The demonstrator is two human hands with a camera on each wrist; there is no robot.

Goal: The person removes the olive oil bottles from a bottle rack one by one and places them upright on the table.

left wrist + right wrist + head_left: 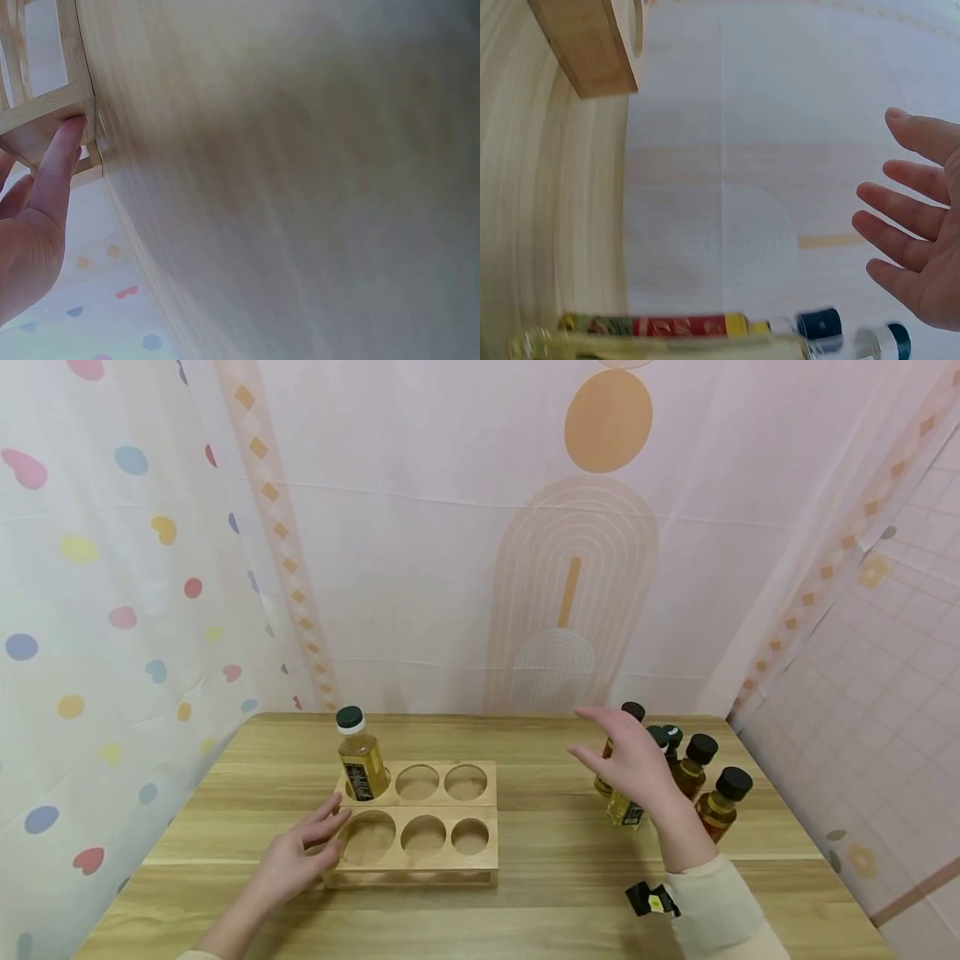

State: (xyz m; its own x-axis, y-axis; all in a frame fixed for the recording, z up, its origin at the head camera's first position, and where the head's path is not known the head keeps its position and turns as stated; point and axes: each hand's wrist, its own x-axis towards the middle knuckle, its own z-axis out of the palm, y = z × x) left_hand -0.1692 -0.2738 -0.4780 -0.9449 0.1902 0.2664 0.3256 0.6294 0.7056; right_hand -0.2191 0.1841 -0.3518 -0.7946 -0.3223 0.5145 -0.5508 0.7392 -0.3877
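A two-tier wooden rack (pixel 420 808) with round holes stands left of the table's middle. In its back-left hole sits a bottle of golden liquid (pixel 363 768) with a dark green cap. My left hand (pixel 294 858) touches the rack's left side with extended fingers; the left wrist view shows a fingertip on the wooden end panel (pixel 52 131). My right hand (pixel 637 762) is raised in front of and above a group of bottles, fingers spread and holding nothing. Among them are a black-capped bottle (pixel 716 810) and one with a red label (pixel 679 326). The hand partly hides the group.
The wooden table (pixel 555 893) ends at patterned curtains (pixel 420 593) behind and on both sides. A small black object with a yellow label (pixel 652 900) is beside the right sleeve (pixel 712 902). The rack's other holes hold no bottles.
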